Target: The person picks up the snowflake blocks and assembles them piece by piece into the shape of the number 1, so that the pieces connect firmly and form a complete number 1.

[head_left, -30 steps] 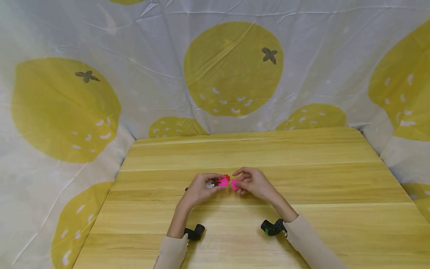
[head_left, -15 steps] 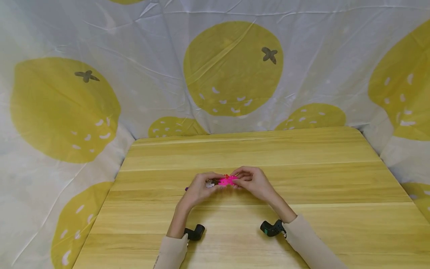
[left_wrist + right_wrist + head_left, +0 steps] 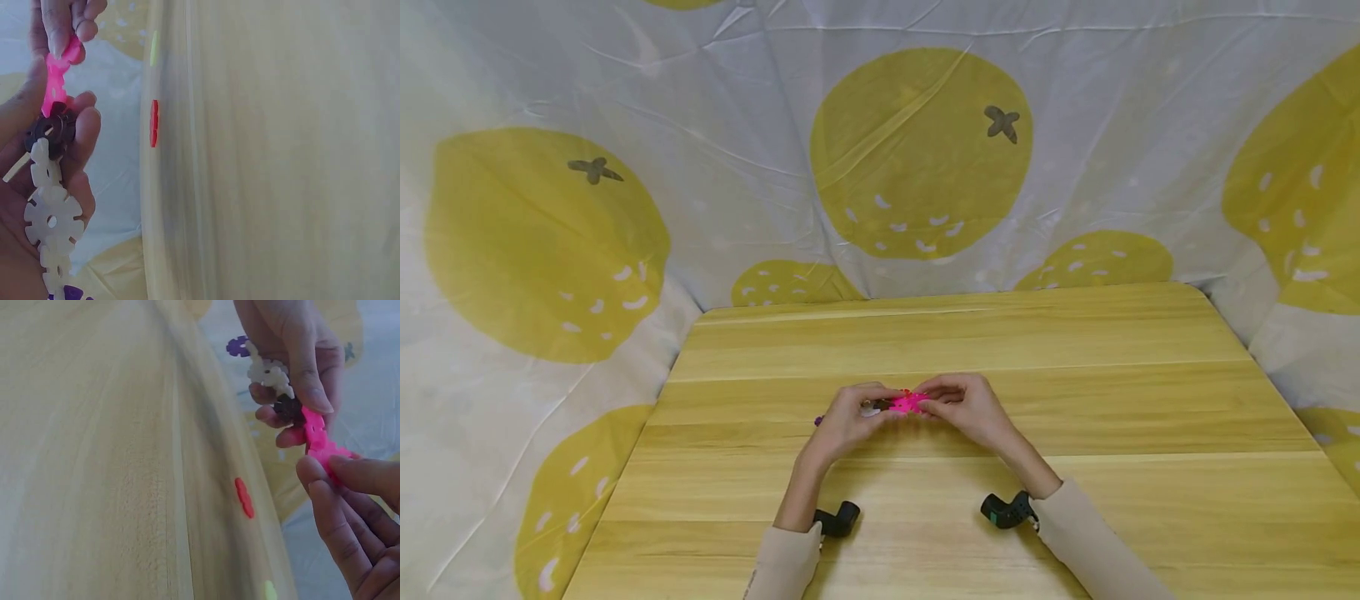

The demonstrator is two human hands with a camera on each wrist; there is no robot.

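Observation:
In the left wrist view, my left hand [image 3: 78, 144] holds a chain of notched plastic snowflake discs. The chain has white discs [image 3: 53, 220], a dark brown or black disc [image 3: 51, 132] and a pink disc [image 3: 55, 87]. A purple disc [image 3: 237, 346] forms the chain's far end in the right wrist view. My right hand [image 3: 966, 406] pinches a second pink disc [image 3: 325, 452] between thumb and fingers. This disc touches the first pink one; fingertips hide how far their notches engage. Both hands meet above the middle of the table [image 3: 970, 333].
A red disc [image 3: 244, 498] and a yellow-green disc [image 3: 270, 590] lie on the tabletop beyond my hands. A lemon-print cloth [image 3: 760, 167] hangs behind the table. Black wrist devices [image 3: 1007, 509] sit at both cuffs.
My right hand has moved left, bringing its pink disc from a small gap into contact with the chain's pink disc. Over the last half second both hands stay nearly still.

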